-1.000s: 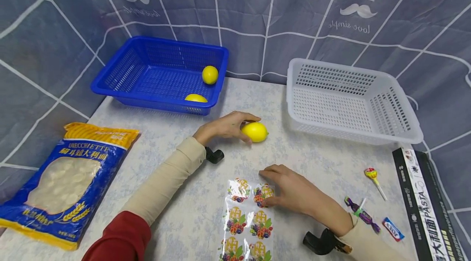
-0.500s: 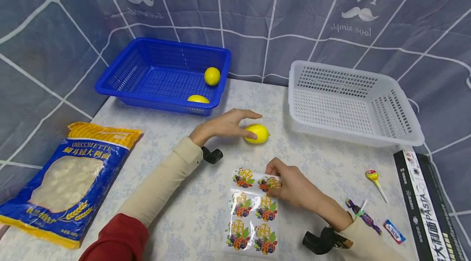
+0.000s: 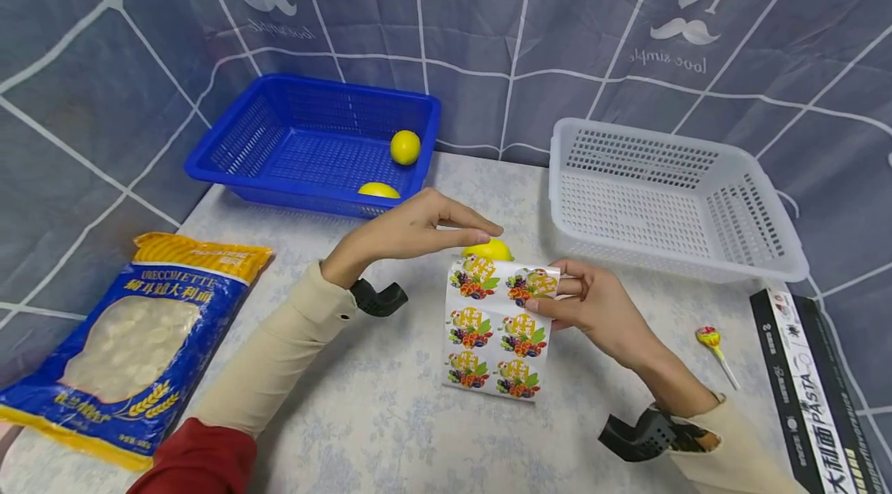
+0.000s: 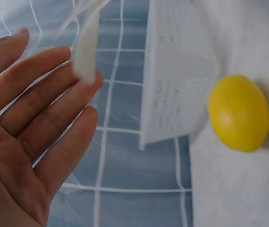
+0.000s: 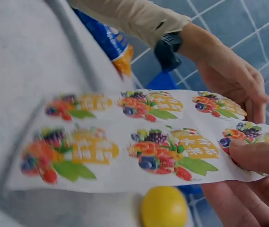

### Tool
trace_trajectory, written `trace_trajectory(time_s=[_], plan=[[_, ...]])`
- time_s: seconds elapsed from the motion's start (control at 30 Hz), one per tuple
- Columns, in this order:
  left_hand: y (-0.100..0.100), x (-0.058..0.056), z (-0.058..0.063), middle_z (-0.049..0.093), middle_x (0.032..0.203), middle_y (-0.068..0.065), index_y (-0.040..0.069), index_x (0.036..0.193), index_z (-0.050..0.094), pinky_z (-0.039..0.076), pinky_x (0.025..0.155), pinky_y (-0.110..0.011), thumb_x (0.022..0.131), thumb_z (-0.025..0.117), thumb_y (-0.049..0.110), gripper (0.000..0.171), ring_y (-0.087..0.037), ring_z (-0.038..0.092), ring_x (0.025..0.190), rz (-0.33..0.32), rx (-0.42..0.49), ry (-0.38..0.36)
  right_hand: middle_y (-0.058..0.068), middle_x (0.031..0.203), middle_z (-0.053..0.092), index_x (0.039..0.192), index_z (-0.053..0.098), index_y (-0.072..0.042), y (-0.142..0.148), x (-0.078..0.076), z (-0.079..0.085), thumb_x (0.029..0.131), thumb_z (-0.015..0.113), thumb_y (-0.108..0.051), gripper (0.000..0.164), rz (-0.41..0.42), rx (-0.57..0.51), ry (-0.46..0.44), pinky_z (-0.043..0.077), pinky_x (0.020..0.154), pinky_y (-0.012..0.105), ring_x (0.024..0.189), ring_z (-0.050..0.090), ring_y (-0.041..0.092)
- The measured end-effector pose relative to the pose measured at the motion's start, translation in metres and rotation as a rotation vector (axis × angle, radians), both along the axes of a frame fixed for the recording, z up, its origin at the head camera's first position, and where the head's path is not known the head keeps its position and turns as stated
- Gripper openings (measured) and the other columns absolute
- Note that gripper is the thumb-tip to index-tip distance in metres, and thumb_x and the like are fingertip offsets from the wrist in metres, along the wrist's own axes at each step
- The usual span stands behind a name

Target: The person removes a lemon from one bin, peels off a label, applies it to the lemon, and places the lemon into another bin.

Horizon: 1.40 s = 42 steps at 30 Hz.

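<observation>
My right hand [image 3: 613, 320] pinches the right edge of a sheet of fruit stickers [image 3: 498, 327], thumb in front and fingers behind. The sheet is raised off the table, slightly curved in the right wrist view. Its stickers show berries, leaves and yellow lettering. My left hand [image 3: 411, 227] hovers at the sheet's top left corner with extended fingers, its palm bare in the left wrist view. A blurred white strip [image 4: 86, 59] overlaps those fingertips there. Behind the sheet a yellow lemon [image 3: 493, 248] lies on the table, its lower part hidden in the head view.
A blue basket [image 3: 307, 204] with two lemons stands at back left, a white basket [image 3: 669, 258] at back right. An orecchiette bag [image 3: 132, 347] lies on the left. To the right lie a lollipop [image 3: 709, 337] and a black-and-white pasta box [image 3: 801, 385].
My right hand has taken hold of the sticker sheet and lifted it up and away from me. The left hand has come off the lemon and risen. My right arm now hides two candies.
</observation>
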<state>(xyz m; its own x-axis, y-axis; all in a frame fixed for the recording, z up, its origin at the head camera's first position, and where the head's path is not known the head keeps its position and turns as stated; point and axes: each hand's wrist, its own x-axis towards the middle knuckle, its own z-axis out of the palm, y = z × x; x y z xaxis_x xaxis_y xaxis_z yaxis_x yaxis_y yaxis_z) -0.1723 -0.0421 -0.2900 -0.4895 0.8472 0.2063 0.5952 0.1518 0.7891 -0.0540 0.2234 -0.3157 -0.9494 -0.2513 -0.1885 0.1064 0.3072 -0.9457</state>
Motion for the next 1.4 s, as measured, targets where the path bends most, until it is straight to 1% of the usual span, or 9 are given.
trace_trajectory(time_s=[0.2, 0.43, 0.57, 0.73, 0.87, 1.07, 1.23, 1.33, 1.4], plan=[[0.003, 0.015, 0.015, 0.071, 0.115, -0.001, 0.008, 0.116, 0.074, 0.050, 0.096, -0.030, 0.094, 0.068, 0.019, 0.025, -0.008, 0.064, 0.109, -0.025, 0.028, 0.063, 0.007, 0.096, 0.075, 0.110, 0.060, 0.002, 0.001, 0.002, 0.013, 0.083, 0.080, -0.019, 0.039, -0.047, -0.008, 0.019, 0.060, 0.074, 0.039, 0.088, 0.072, 0.020], [0.008, 0.020, 0.020, 0.072, 0.113, -0.001, 0.006, 0.116, 0.074, 0.054, 0.088, -0.030, 0.093, 0.070, 0.016, 0.025, -0.009, 0.067, 0.104, -0.007, 0.036, 0.155, 0.006, 0.095, 0.075, 0.106, 0.057, 0.004, 0.001, 0.004, 0.016, 0.083, 0.081, -0.015, 0.039, -0.087, -0.030, 0.010, 0.060, 0.073, 0.039, 0.086, 0.072, 0.018], [0.009, 0.020, 0.020, 0.073, 0.111, -0.001, 0.006, 0.115, 0.074, 0.054, 0.082, -0.030, 0.092, 0.071, 0.015, 0.024, -0.005, 0.066, 0.098, 0.000, 0.015, 0.164, 0.006, 0.096, 0.075, 0.109, 0.058, 0.004, 0.002, 0.005, 0.015, 0.083, 0.080, -0.016, 0.039, -0.092, -0.039, 0.011, 0.060, 0.073, 0.039, 0.086, 0.072, 0.019], [0.010, 0.021, 0.018, 0.073, 0.112, 0.000, 0.008, 0.105, 0.077, 0.049, 0.074, -0.024, 0.091, 0.072, 0.013, 0.016, -0.006, 0.065, 0.103, -0.017, 0.012, 0.145, 0.007, 0.096, 0.075, 0.109, 0.058, 0.003, 0.004, 0.006, 0.013, 0.084, 0.080, -0.018, 0.039, -0.080, -0.030, 0.004, 0.060, 0.072, 0.038, 0.086, 0.072, 0.019], [0.010, 0.022, 0.019, 0.075, 0.099, 0.003, 0.009, 0.094, 0.078, 0.051, 0.071, -0.023, 0.090, 0.072, 0.010, 0.007, -0.003, 0.068, 0.093, -0.042, 0.038, 0.139, 0.008, 0.097, 0.075, 0.116, 0.055, 0.005, 0.005, 0.007, 0.008, 0.084, 0.080, -0.019, 0.047, -0.076, -0.016, -0.014, 0.060, 0.072, 0.038, 0.085, 0.072, 0.019], [0.010, 0.022, 0.021, 0.075, 0.092, 0.004, 0.006, 0.095, 0.078, 0.056, 0.078, -0.025, 0.091, 0.071, 0.008, 0.008, -0.002, 0.069, 0.087, -0.067, 0.089, 0.106, 0.011, 0.101, 0.074, 0.130, 0.047, 0.007, 0.006, 0.009, -0.009, 0.084, 0.079, -0.015, 0.060, -0.065, -0.078, -0.121, 0.060, 0.073, 0.040, 0.087, 0.072, 0.021], [0.009, 0.021, 0.022, 0.075, 0.091, 0.003, 0.006, 0.096, 0.078, 0.056, 0.082, -0.025, 0.090, 0.072, 0.008, 0.008, -0.004, 0.070, 0.085, -0.046, 0.101, 0.068, 0.013, 0.102, 0.074, 0.127, 0.049, 0.007, -0.002, 0.015, -0.036, 0.086, 0.076, -0.010, 0.052, 0.005, -0.223, -0.243, 0.059, 0.074, 0.041, 0.092, 0.072, 0.026], [0.009, 0.020, 0.022, 0.075, 0.091, 0.004, 0.006, 0.096, 0.078, 0.055, 0.085, -0.025, 0.090, 0.072, 0.008, 0.009, -0.004, 0.070, 0.084, -0.027, 0.096, 0.060, 0.007, 0.091, 0.074, 0.126, 0.051, 0.006, -0.010, 0.020, -0.050, 0.087, 0.076, -0.011, 0.050, 0.052, -0.248, -0.286, 0.060, 0.071, 0.038, 0.092, 0.071, 0.025], [0.009, 0.019, 0.022, 0.075, 0.091, 0.004, 0.006, 0.096, 0.078, 0.055, 0.086, -0.025, 0.090, 0.072, 0.008, 0.009, -0.004, 0.070, 0.085, -0.018, 0.094, 0.056, 0.000, 0.074, 0.067, 0.121, 0.053, 0.005, -0.016, 0.023, -0.059, 0.086, 0.077, -0.013, 0.047, 0.076, -0.231, -0.301, 0.060, 0.069, 0.037, 0.091, 0.071, 0.024]])
